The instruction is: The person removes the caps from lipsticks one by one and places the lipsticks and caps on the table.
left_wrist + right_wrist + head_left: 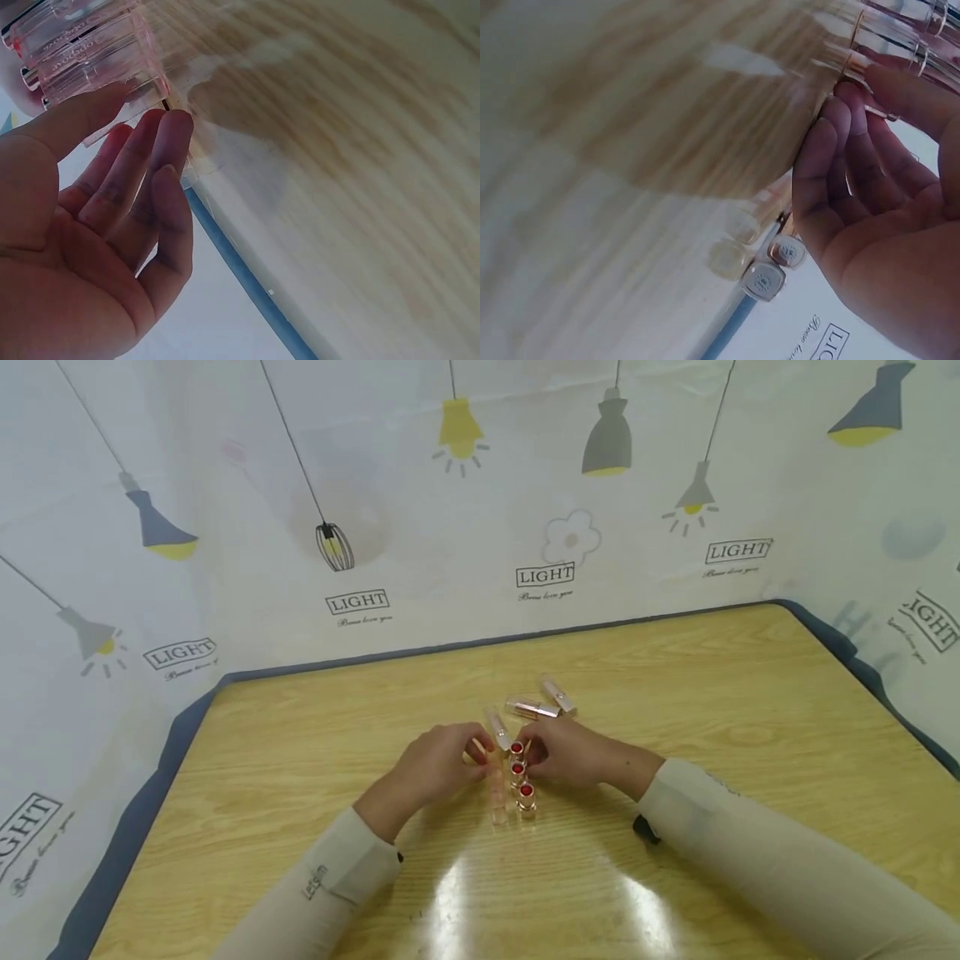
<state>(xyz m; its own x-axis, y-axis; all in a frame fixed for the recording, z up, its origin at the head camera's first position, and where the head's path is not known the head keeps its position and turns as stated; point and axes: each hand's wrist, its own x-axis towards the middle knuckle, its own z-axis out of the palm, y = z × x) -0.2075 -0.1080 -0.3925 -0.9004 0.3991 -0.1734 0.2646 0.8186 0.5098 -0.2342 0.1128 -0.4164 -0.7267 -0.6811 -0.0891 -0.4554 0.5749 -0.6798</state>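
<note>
Three uncapped lipsticks with red tips stand upright in a row on the table, the nearest lipstick [527, 803] at the front. Close along their left side stands a row of clear pinkish lipstick caps [498, 810], also seen in the left wrist view as clear caps [90, 49]. My left hand [438, 766] pinches the cap at the far end between thumb and fingers. With thumb and fingertips, my right hand [572, 753] grips the farthest lipstick [517, 748]; its base is partly hidden behind the fingers.
Beyond the hands, several capped lipsticks lie on the table: one lipstick [497, 727] just behind the row, another lipstick [534, 708] farther back, and a third lipstick [558, 694]. The wooden table [315, 735] meets a printed cloth wall [450, 602] at its back edge.
</note>
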